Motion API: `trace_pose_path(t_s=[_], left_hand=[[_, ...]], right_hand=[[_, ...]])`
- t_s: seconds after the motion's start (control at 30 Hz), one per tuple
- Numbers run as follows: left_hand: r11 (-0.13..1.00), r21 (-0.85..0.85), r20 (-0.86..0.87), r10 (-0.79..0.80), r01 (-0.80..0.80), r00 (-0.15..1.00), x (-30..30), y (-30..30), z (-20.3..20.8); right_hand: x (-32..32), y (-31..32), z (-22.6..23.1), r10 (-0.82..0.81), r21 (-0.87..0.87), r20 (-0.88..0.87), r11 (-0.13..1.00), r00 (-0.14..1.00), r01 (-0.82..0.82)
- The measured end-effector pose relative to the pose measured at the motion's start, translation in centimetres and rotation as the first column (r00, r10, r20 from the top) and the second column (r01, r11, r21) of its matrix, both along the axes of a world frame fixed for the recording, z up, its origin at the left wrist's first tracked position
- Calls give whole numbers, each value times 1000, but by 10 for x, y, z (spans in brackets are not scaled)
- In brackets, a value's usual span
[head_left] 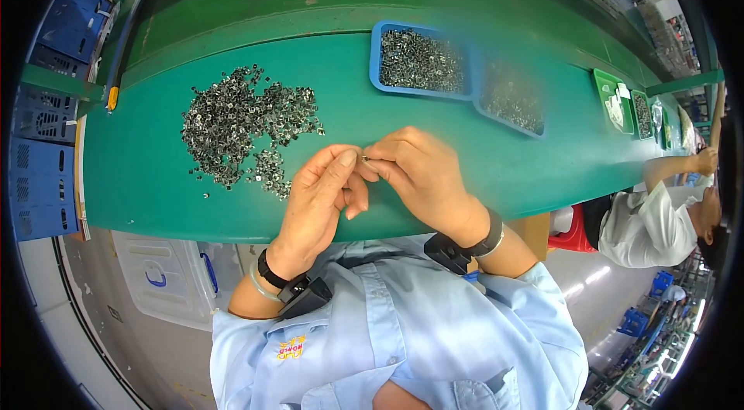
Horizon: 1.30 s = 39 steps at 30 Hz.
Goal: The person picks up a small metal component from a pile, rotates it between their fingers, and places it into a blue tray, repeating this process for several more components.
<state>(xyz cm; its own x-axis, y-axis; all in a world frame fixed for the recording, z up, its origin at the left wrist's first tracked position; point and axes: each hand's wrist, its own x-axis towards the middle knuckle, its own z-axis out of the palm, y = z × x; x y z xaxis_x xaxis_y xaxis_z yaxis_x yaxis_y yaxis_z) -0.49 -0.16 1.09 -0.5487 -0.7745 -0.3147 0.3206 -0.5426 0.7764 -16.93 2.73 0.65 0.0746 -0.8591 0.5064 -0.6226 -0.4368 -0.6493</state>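
My left hand (325, 185) and my right hand (418, 170) meet above the near part of the green table (349, 108). Between their fingertips is a small dark metal part (364, 157), pinched from both sides and mostly covered. Its exact kind is too small to make out. Left of my hands lies a broad loose pile of small black and silver metal parts (229, 127), with a smaller cluster (269, 168) close to my left hand. Beyond my right hand stands a blue tray (377, 61) filled with similar parts.
A second blue tray (508, 125), blurred, adjoins the first. Farther right is a green tray (608, 104) with pale items. A co-worker in a white top (647, 228) sits at the right. Blue crates (43, 185) line the left side, and a clear lidded box (159, 274) is below the table edge.
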Motion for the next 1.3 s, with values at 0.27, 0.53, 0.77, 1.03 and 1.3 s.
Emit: trace_pose_path(t_s=[0.27,0.53,0.77,1.03,1.3], left_hand=[[998,44,-108,-45,50,993,3,-2,-3],[997,70,-176,-26,39,984,0,0,-7],[996,76,-230,-31,49,973,-1,2,-12],[998,13,-319,-53,60,946,-1,3,-17],[999,-32,-136,-37,33,990,-2,3,0]], right_hand=[[2,3,1,5,-74,6,997,1000,-4],[0,6,3,6,-97,22,995,1000,-4],[3,12,1,23,-79,64,997,998,-18],[6,16,-2,13,-27,161,1000,987,-9],[0,12,3,39,-66,124,997,992,-31]])
